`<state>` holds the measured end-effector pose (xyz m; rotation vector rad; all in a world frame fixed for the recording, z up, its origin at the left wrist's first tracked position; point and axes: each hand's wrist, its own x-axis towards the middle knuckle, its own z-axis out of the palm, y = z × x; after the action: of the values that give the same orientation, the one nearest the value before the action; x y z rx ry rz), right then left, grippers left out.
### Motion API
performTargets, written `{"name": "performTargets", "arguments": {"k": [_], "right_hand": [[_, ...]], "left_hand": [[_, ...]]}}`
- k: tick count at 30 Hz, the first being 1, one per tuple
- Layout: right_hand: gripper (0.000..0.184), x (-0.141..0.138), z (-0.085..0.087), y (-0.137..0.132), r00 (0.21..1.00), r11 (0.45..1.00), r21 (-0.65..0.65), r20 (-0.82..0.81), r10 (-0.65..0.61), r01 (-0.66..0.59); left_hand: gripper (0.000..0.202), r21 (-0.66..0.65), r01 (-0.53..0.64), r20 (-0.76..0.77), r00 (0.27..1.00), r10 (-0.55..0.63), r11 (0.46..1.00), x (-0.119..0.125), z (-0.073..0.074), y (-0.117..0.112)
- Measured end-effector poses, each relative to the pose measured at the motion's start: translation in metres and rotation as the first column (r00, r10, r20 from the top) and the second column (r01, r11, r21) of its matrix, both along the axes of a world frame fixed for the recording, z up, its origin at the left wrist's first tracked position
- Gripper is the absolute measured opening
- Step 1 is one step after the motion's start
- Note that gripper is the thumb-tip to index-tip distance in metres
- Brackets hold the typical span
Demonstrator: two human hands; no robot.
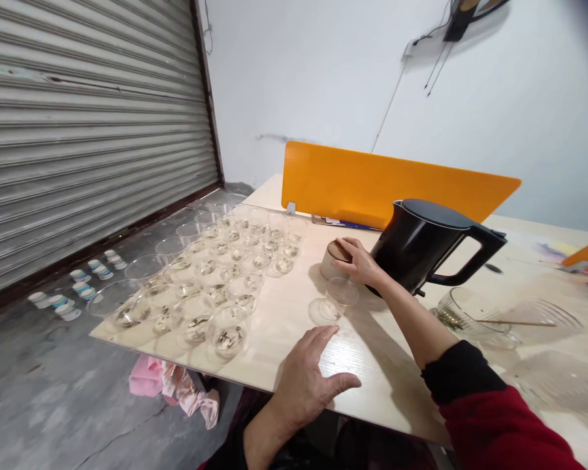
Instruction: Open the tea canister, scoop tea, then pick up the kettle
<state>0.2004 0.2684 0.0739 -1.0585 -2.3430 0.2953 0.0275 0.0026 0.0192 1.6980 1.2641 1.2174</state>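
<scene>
My right hand point(362, 261) grips the brown lid point(336, 250) of a small round pale canister point(329, 269) that stands on the table. In front of the canister is a clear plastic cup point(342, 299), and whether it holds anything is hard to see. My left hand point(304, 375) is held near the table's front edge, thumb and fingers spread, with nothing in it. It is close to the cup but apart from it. Rows of clear plastic cups point(229, 333) with dark strands at the bottom cover the table's left side.
A black kettle point(411, 238) stands right of the canister. Further right are a ribbed glass jug point(463, 310) with a thin stick point(514, 322) and stacked clear cups point(543, 320). An orange divider point(396, 183) runs behind. Small white bottles point(81, 287) stand on the floor.
</scene>
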Motion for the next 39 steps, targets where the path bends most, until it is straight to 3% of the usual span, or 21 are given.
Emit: {"name": "performTargets", "arguments": {"k": [14, 16, 21, 23, 26, 31, 39], "right_hand": [[0.088, 0.004, 0.01, -0.004, 1.0, 0.995, -0.102, 0.003, 0.01, -0.009], [0.087, 0.007, 0.014, -0.015, 1.0, 0.996, -0.087, -0.002, -0.021, 0.021], [0.06, 0.025, 0.02, -0.075, 0.976, 0.991, 0.024, -0.175, -0.129, 0.135], [0.057, 0.032, 0.017, -0.102, 0.95, 0.987, -0.007, -0.27, -0.155, 0.159], [0.063, 0.036, 0.005, -0.131, 0.932, 0.978, -0.19, -0.331, -0.146, 0.086], [0.093, 0.02, -0.018, -0.135, 0.906, 0.923, -0.383, -0.4, -0.138, -0.029], [0.069, 0.005, -0.031, -0.136, 0.878, 0.921, -0.38, -0.467, -0.108, -0.088]], "left_hand": [[0.076, -0.01, -0.012, 0.004, 1.0, 0.012, 1.0, 0.001, -0.003, -0.001], [0.073, 0.0, -0.01, 0.005, 1.0, 0.01, 1.0, 0.001, -0.003, 0.0], [0.06, 0.076, -0.043, 0.028, 0.999, 0.041, 0.996, 0.0, -0.004, 0.001], [0.055, 0.096, -0.083, 0.035, 0.996, 0.08, 0.992, 0.001, -0.006, 0.002], [0.052, 0.114, -0.134, 0.074, 0.989, 0.126, 0.984, 0.004, -0.01, 0.003], [0.053, 0.123, -0.178, 0.185, 0.971, 0.153, 0.976, 0.006, -0.015, 0.004], [0.049, 0.11, -0.189, 0.214, 0.963, 0.163, 0.976, 0.004, -0.016, 0.002]]}}
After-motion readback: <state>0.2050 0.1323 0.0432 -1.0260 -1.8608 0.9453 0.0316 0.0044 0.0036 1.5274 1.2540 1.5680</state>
